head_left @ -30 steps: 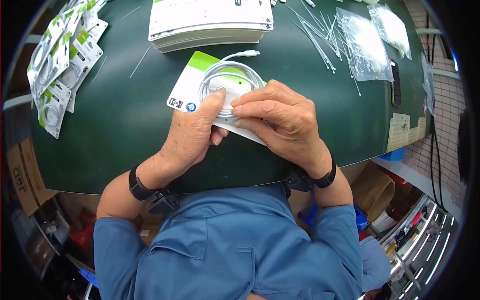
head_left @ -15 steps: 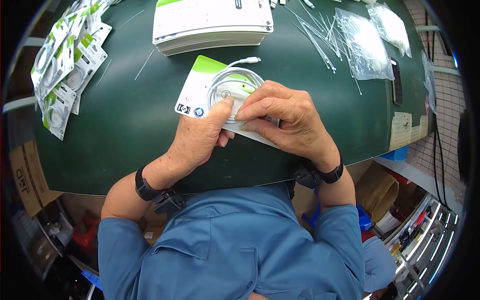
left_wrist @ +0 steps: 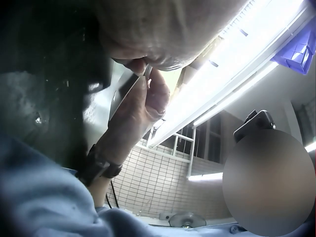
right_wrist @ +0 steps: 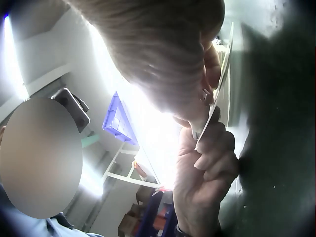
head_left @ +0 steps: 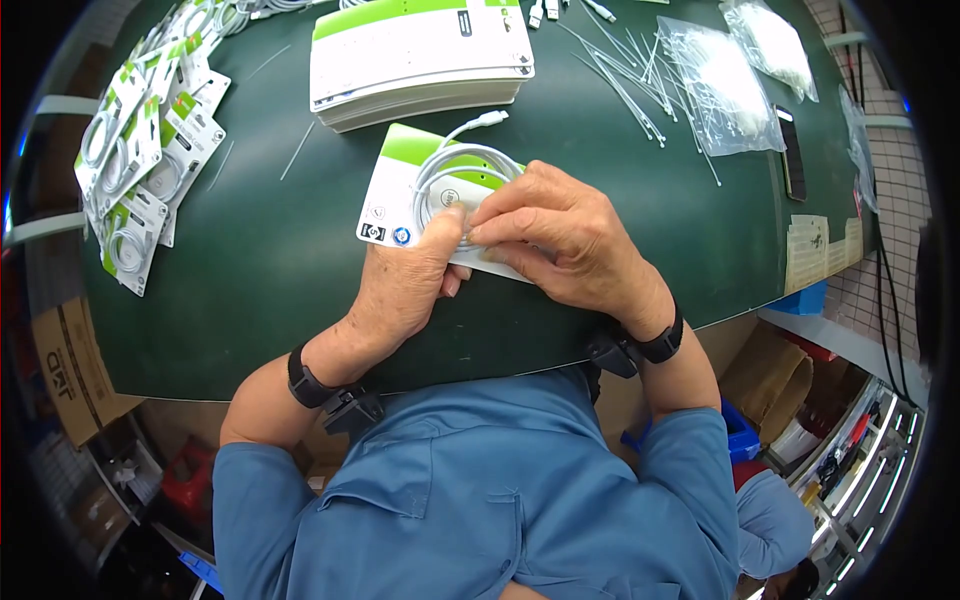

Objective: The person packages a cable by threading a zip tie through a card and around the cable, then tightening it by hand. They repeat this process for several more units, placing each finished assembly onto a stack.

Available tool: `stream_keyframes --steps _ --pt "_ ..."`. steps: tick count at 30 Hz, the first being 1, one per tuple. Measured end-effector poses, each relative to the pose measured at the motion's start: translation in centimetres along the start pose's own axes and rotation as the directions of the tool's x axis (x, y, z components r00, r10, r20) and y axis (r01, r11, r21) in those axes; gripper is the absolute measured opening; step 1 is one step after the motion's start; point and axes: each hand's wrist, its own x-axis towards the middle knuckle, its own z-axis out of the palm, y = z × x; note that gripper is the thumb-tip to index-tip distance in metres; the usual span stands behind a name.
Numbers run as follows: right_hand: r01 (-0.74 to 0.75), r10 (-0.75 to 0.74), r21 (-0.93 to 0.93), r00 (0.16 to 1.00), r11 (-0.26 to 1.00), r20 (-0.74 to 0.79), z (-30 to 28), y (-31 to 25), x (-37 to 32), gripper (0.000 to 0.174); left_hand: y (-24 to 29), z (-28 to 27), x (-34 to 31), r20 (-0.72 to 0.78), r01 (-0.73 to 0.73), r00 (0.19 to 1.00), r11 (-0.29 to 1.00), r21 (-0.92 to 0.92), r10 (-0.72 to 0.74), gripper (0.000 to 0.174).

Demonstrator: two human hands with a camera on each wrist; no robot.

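Note:
A white and green packaging card (head_left: 385, 195) is held above the table in the head view, with a coiled white charging cable (head_left: 421, 190) lying on its face. The cable's connector (head_left: 488, 119) sticks out past the card's upper edge. My left hand (head_left: 400, 285) grips the card's lower edge, thumb on the front against the coil and fingers behind. The thumb and fingers of my right hand (head_left: 565, 235) pinch at the lower right of the coil, covering that part of it. In the right wrist view the card (right_wrist: 224, 69) shows edge-on, above my left hand's curled fingers.
Behind the card stands a thick stack of printed cards (head_left: 420, 60). Carded cables (head_left: 140, 165) pile up at the left. Loose cable ties (head_left: 625, 85), bags of ties (head_left: 720, 90) and a phone (head_left: 790, 150) lie at the right. Single ties (head_left: 297, 150) lie near the stack.
The view has shifted a little. My left thumb has slid down off the printed circle on the card, while my right hand keeps pinching at the coil's lower right.

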Motion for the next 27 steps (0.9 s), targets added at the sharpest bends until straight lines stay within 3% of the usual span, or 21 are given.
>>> stream_keyframes --steps 10,13,14,17,21,24,27 --pt "0.140 -0.163 -0.265 0.984 0.954 -0.069 -1.8 -1.9 0.1 0.031 -0.7 -0.1 -1.6 -0.008 -0.018 1.000 1.000 -0.026 0.018 0.023" --pt "0.121 -0.149 -0.117 0.953 0.986 -0.264 -3.2 -2.6 -0.1 0.027 -0.4 0.0 -3.2 0.006 0.014 1.000 0.999 -0.045 -0.014 0.027" --pt "0.121 -0.157 -0.146 0.951 0.982 -0.266 -4.3 -2.6 -0.2 0.027 0.0 0.4 -3.6 0.032 0.003 0.999 0.999 -0.051 -0.001 0.027" --pt "-0.321 0.217 -0.206 0.887 0.924 -0.407 -7.3 -1.9 0.1 0.020 1.6 0.8 -4.8 -0.054 -0.037 0.998 0.999 -0.010 0.036 0.031" --pt "-0.460 0.288 -0.302 0.833 0.835 -0.472 -10.6 1.6 0.7 0.015 4.1 -0.5 -3.2 -0.064 -0.215 0.974 0.976 0.020 0.216 0.030" --pt "-0.496 0.277 -0.570 0.859 0.654 -0.430 -11.6 5.1 0.3 0.017 4.7 -3.4 0.6 -0.157 -0.318 0.928 0.938 0.134 0.337 0.026" --pt "-0.563 0.390 -0.504 0.823 0.655 -0.413 -11.2 7.4 -0.2 0.018 6.2 -3.6 3.7 -0.150 -0.450 0.881 0.893 0.031 0.449 0.022"
